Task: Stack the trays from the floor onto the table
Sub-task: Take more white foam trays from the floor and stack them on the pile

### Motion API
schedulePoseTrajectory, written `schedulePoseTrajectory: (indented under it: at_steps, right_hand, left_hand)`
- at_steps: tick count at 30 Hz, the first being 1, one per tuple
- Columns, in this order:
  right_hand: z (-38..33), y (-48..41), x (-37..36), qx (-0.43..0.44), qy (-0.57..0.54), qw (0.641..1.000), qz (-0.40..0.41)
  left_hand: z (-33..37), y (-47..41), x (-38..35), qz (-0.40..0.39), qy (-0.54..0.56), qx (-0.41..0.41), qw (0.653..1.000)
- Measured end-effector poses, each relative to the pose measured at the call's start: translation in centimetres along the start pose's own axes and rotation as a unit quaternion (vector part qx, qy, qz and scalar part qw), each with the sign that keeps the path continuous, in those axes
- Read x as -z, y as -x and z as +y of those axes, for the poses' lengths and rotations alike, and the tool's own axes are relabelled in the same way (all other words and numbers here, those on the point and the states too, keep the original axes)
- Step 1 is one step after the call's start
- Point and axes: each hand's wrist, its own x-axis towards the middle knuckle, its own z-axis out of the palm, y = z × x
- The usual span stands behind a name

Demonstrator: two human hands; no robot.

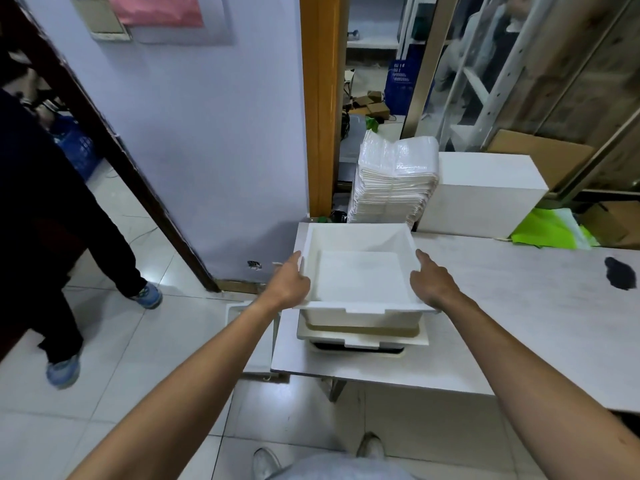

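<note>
Top tray [360,275], white and deep, sat at the head of a stack [362,336] of similar trays on the left end of the pale surface [519,306]. Whether it was fully seated on the tray beneath or held just above it could not be told. It sat a little askew from the lower trays.

The left hand [291,284] gripped the tray's left rim, its fingers [304,279] curled at the edge and one digit stretched forward along it. The right hand [433,284] gripped the right rim in the same way, one digit pointing forward along the edge and the rest hidden below it. Both forearms reached in from the bottom of the view.

Below the surface's left edge a white rim [239,308] showed over the tiled floor [121,375], partly hidden by the left forearm; what it belonged to was unclear.

Behind the stack, a pile of wrapped white packs [394,181] stood just beside a white box [485,195]. A green bag [550,233] lay to the right of the box, near a carton [609,223]. A dark patch [621,273] marked the surface far right.

At the left, a second person's legs in dark trousers and blue shoes [147,296] stood on the floor beside a lilac wall [207,133]. An orange frame [322,98] edged a doorway, with a blue crate [401,81] beyond it.
</note>
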Motion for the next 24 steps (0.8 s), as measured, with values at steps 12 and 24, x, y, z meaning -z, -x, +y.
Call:
schedulePoseTrajectory:
  at_steps: [12, 24]
  right_hand:
    - [1.6, -0.2, -2.1, -0.02, 0.018, 0.999, -0.017]
    - [2.1, -0.5, -2.9, -0.005, 0.071, 0.997, 0.014]
  left_hand:
    - [-1.2, 0.1, -0.9, 0.022, -0.161, -0.029, 0.986]
    - [-1.1, -0.5, -1.9, -0.043, -0.26, 0.008, 0.965]
